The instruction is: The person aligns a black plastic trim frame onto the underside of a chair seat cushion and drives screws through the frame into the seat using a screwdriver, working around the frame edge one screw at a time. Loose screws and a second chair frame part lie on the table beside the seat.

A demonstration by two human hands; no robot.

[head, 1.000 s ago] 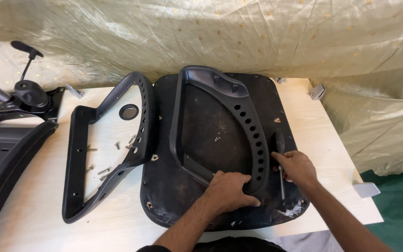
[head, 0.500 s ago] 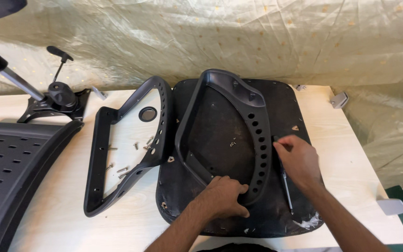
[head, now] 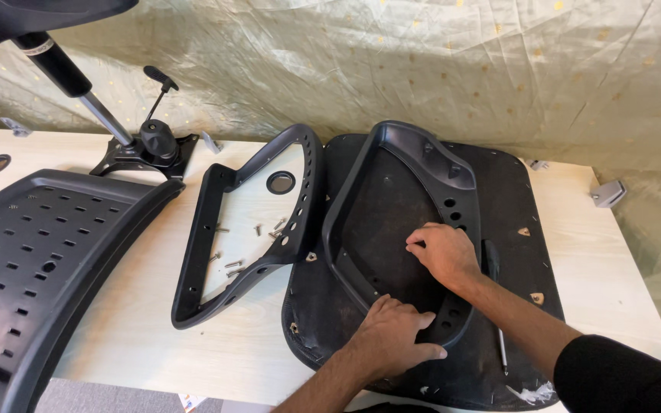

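On the tabletop [head: 154, 336]: a black seat pan [head: 514, 199] is lying upside down, with a black armrest frame [head: 392, 153] lying on top of it.
Left hand [head: 392, 336]: is pressing down flat on the near end of the armrest frame, fingers spread, gripping nothing.
Right hand [head: 441, 252]: is resting on the frame's drilled side bar, fingers curled together; whether they are pinching anything small, I cannot tell.
Screwdriver [head: 493, 283]: is lying on the seat pan just beside the right wrist, untouched.
Second armrest frame [head: 216, 229]: is lying on the wood to the left, touching the seat pan's edge.
Loose screws [head: 254, 245]: are lying scattered inside that second frame.
Far left: a perforated backrest [head: 32, 260] and a gas-lift mechanism [head: 143, 149] are lying well apart from both hands.
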